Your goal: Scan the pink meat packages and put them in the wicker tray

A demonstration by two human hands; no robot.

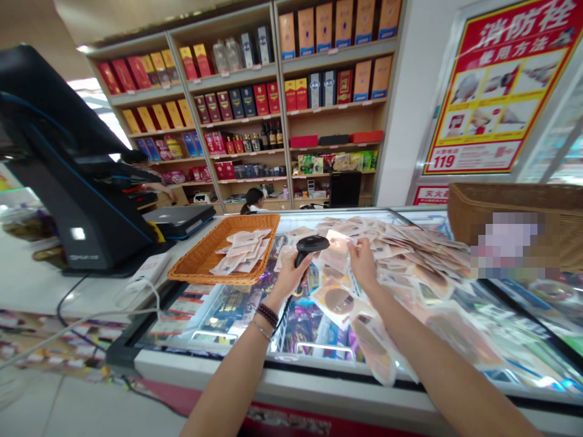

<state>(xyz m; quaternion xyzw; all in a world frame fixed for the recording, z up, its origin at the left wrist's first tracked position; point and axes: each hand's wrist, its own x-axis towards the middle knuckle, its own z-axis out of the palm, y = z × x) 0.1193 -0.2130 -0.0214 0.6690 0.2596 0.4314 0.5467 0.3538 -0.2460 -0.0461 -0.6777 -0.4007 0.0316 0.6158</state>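
My left hand (291, 273) is closed round the grip of a black handheld barcode scanner (312, 244), whose head points right. In front of it, a bright patch of light falls on a flat clear packet (337, 241). My right hand (363, 261) pinches that packet by its right edge. Many similar flat packets with tan contents (410, 249) lie heaped and overlapping on the freezer's glass lid (218, 334) around and beyond my right hand. To the left, an orange woven basket (191, 270) holds several smaller-looking packets (243, 249).
A black checkout terminal (91, 200) and a flat dark device (180, 220) stand on the left counter, with white cables (150, 303) near them. A brown wicker basket (464, 206) stands at right. Behind the freezer are shelves of boxes (246, 100) and two people, partly hidden.
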